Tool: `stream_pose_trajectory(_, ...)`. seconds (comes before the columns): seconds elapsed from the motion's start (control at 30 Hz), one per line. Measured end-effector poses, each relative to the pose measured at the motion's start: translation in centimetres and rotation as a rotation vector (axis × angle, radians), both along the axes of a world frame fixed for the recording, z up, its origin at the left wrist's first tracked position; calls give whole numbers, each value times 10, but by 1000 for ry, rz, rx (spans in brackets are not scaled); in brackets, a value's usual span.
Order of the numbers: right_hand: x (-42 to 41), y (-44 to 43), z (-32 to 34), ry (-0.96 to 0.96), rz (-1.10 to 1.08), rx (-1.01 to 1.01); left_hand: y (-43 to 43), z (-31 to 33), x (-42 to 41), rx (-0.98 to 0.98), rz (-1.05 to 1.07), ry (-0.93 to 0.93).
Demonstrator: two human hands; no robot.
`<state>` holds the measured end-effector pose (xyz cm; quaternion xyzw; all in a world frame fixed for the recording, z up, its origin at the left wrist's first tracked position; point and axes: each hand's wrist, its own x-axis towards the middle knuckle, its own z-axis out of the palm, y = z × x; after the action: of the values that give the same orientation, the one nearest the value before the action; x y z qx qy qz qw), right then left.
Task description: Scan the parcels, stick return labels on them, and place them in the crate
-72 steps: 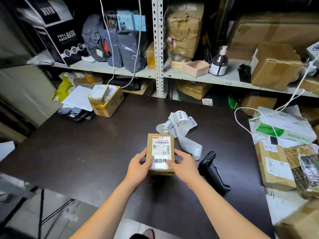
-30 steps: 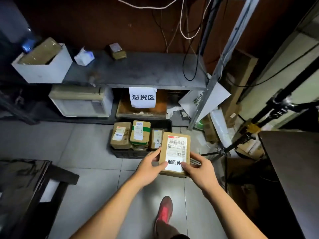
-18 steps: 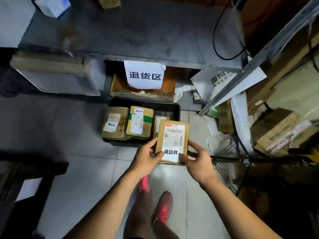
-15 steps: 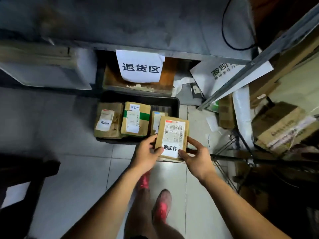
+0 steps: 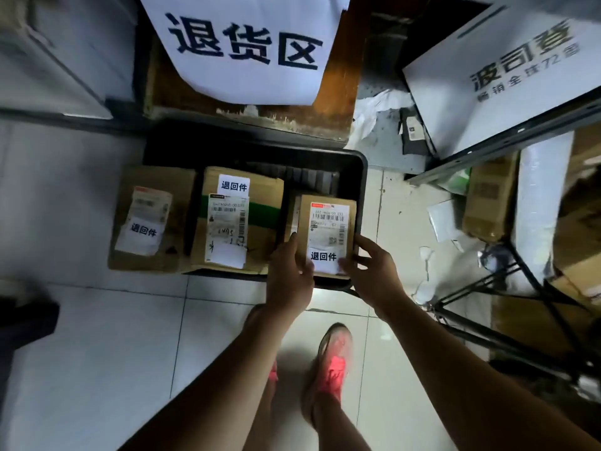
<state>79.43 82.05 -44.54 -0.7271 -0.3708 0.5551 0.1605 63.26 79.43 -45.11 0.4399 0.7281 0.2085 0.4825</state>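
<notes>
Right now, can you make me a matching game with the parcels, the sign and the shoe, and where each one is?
Things:
1 small parcel
2 green-striped parcel
3 paper sign
4 shoe

Places:
A on the floor tiles
B hanging behind the crate
C held by the left hand and right hand at the crate's right end
D in the crate's middle

Pairs: 1-C, 2-D, 3-B, 4-A.

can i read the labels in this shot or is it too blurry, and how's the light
Head view: label on the held parcel is sharp, 退回件 readable; leftmost parcel is smeared; sign bows from wide-angle distortion; floor by the shoe is bright, the right side dark.
</notes>
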Motion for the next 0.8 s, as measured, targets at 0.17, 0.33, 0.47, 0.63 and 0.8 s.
stream_pose_trajectory(0.17,4,18,-65,-26,135,62,10,-59,13,-12,179,35)
stream_pose_trajectory(0.33,-1,25,-106,-58,195,81,9,-99,19,-96,309,93)
stream_pose_trajectory(0.47,-6,28,-117,-131,267,106,2,-110,16,-156,377,20)
stream_pose_trajectory(0.63,1,28,-92,-306,372,107,-7,-85,17,-168,233,127)
stream_pose_trajectory(0.8,13,28,-13,-508,613,176,-4,-4,27,-61,-138,251)
